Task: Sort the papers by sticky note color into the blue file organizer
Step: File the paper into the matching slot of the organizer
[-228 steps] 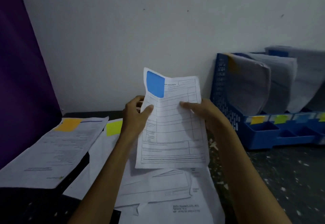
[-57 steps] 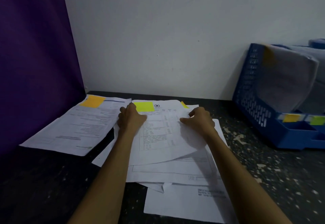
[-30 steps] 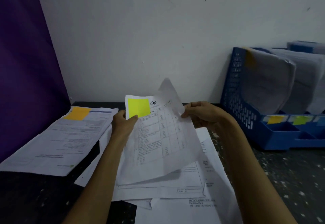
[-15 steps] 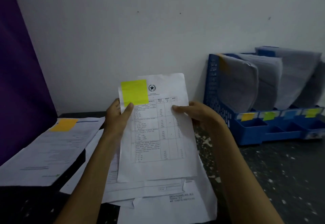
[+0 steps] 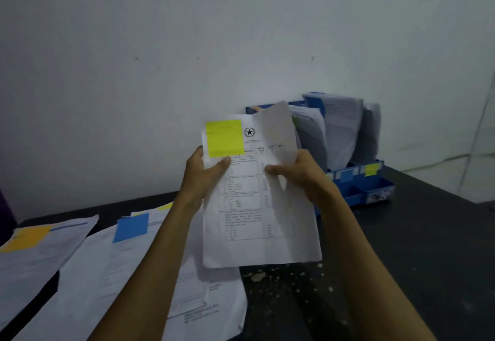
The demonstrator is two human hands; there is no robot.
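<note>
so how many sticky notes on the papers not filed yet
3 clear: yellow note on the held paper, blue note on the table pile, orange note on the far-left sheet. A yellow sliver behind the pile may be a fourth; others could be buried.

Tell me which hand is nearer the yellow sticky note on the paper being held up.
Left. The left hand pinches the paper with its thumb just below the yellow sticky note. The right hand grips the paper's opposite edge, farther away.
</note>
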